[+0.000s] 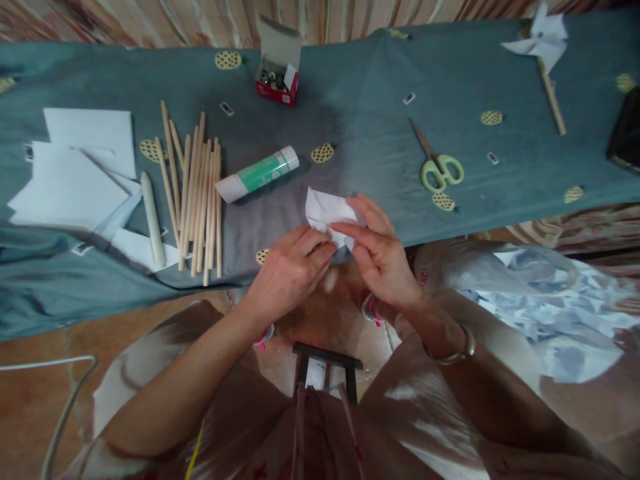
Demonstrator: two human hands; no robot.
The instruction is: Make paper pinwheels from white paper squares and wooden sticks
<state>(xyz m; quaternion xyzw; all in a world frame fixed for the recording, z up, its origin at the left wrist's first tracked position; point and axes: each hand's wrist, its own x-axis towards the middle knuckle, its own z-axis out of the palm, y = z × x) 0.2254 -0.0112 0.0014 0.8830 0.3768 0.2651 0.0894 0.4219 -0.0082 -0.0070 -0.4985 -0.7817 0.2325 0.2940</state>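
Both hands meet at the near edge of a table covered in grey-green cloth [350, 87]. My left hand [290, 270] and my right hand [383, 257] pinch a small folded piece of white paper [327, 212] between their fingertips. The paper is lifted slightly off the cloth, and its near part is hidden by my fingers. A bracelet circles my right wrist.
A glue stick [260, 173] lies just beyond the paper. Several wooden sticks [197, 193] and white paper sheets [75, 173] lie left. Green-handled scissors [437, 167] lie right. An open red box [277, 73] stands at the back, a paper pinwheel [545, 47] far right, and a plastic bag of scraps [545, 300] below.
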